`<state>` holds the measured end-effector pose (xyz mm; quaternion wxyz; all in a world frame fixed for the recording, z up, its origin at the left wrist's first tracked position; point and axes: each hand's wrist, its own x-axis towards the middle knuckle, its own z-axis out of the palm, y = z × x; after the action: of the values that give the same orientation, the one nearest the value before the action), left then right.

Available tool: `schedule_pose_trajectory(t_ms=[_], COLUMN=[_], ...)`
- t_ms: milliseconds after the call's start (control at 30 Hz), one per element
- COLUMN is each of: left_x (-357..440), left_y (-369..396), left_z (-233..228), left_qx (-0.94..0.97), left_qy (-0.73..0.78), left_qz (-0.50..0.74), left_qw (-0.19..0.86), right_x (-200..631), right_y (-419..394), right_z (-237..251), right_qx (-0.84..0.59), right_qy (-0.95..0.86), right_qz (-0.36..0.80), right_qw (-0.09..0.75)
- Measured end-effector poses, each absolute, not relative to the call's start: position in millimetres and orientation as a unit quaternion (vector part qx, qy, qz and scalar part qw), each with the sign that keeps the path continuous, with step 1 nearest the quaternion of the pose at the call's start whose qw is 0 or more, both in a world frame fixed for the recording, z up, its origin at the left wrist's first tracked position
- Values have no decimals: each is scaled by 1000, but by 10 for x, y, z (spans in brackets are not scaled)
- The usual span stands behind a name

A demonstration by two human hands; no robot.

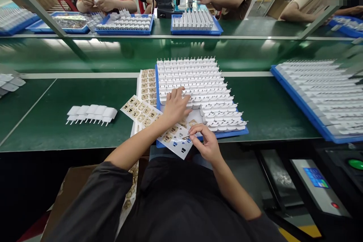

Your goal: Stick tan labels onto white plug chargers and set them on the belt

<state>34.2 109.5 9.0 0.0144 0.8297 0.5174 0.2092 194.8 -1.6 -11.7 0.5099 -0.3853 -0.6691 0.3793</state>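
A green worktop (85, 98) carries a blue tray (231, 133) packed with white plugs (195, 79). The left hand (176, 106) lies loosely opened on the plugs at the tray's near left. The right hand (205, 141) pinches tweezers (186, 136) over a label sheet (174, 141) at the worktop's near edge.

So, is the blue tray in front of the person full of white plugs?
Not full. The tray has a bare near-left corner, where the left hand rests on the plugs.
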Motion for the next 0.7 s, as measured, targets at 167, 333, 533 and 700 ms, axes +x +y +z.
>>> schedule_pose_trajectory(t_ms=[167,333,533,700], left_x=[303,37,-5,-10], left_y=[1079,625,136,-43], left_z=[141,176,16,-90], left_qx=[822,643,464,518], left_qy=[493,458,410,439], left_qz=[272,431,484,510], left_qw=[79,437,619,528], right_x=[2019,1989,1823,1756], right_y=[-27,-58,-127,-141], right_z=[-124,-71,79,84], right_qx=[-398,-379,-340,-341], right_qy=[-654,-616,-612,-588], right_qz=[382,415,466,485], right_qw=[518,551,541,551])
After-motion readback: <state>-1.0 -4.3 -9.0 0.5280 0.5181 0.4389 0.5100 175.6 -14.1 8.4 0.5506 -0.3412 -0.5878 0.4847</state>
